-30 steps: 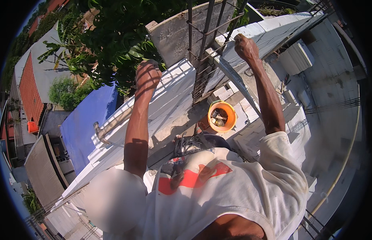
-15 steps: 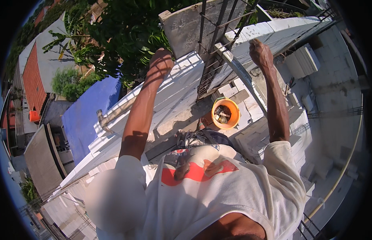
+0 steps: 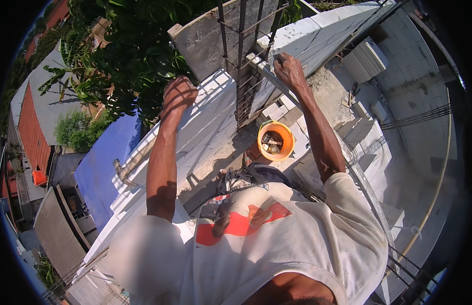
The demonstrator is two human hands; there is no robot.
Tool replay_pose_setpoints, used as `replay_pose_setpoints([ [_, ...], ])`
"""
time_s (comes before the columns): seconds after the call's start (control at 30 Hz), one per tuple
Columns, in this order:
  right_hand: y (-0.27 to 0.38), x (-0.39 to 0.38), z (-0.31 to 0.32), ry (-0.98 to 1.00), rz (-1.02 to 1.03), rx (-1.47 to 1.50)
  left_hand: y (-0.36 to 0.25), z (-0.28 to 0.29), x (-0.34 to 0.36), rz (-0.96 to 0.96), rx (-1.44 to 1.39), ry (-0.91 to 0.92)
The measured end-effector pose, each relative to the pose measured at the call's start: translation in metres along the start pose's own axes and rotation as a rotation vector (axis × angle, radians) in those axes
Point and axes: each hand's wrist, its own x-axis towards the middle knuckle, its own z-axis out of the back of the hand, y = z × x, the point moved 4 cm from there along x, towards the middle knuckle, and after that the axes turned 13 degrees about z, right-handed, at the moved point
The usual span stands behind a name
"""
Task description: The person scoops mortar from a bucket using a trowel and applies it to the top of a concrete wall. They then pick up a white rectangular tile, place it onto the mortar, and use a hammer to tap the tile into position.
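My left hand [image 3: 180, 92] is closed above the top of the white block wall [image 3: 208, 109], close to the lower corner of an upright grey panel [image 3: 205, 43]. What its fingers hold, if anything, is hidden. My right hand [image 3: 290, 71] is closed too, just right of the upper end of a long metal bar [image 3: 265, 71]. Whether it grips the bar or something thin cannot be made out. Between my hands rises a cage of steel reinforcing bars [image 3: 242, 48]. A hammer [image 3: 123, 173] lies on the wall top beside my left forearm.
An orange bucket [image 3: 263, 144] with things inside stands below, between my arms. White blocks [image 3: 365, 58] are stacked at right, beside a second white wall [image 3: 322, 30]. Left of the wall are trees, a blue roof [image 3: 106, 162] and a drop to other roofs.
The view has shifted, so most of the scene sits further left. My right hand has come nearer to the steel bars and the metal bar's end. Both hands stay closed.
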Motion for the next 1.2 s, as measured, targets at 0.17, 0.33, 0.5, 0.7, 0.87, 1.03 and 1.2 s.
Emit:
replay_pose_setpoints([
  [0.17,0.031,-0.007,-0.002,-0.101,-0.176,0.205,-0.006,-0.018,-0.018,0.388,-0.511,0.316],
  [0.33,0.054,-0.008,0.015,0.026,-0.336,0.424,-0.005,-0.039,-0.025,0.710,-1.504,0.441],
  [0.5,0.076,-0.024,-0.017,-0.129,-0.542,1.011,-0.044,-0.067,-0.037,0.776,-1.840,0.492],
  [0.7,0.069,-0.035,-0.054,-0.174,-0.536,1.153,-0.085,-0.080,-0.048,0.639,-1.759,0.607],
  [0.87,0.058,-0.043,-0.058,-0.150,-0.498,1.094,-0.081,-0.085,-0.046,0.567,-1.738,0.674],
  [1.03,0.066,-0.043,-0.059,-0.052,-0.453,0.922,-0.076,-0.091,-0.044,0.501,-1.763,0.781],
  [1.2,0.073,-0.042,-0.067,-0.153,-0.555,1.202,-0.074,-0.089,-0.043,0.471,-1.682,0.828],
])
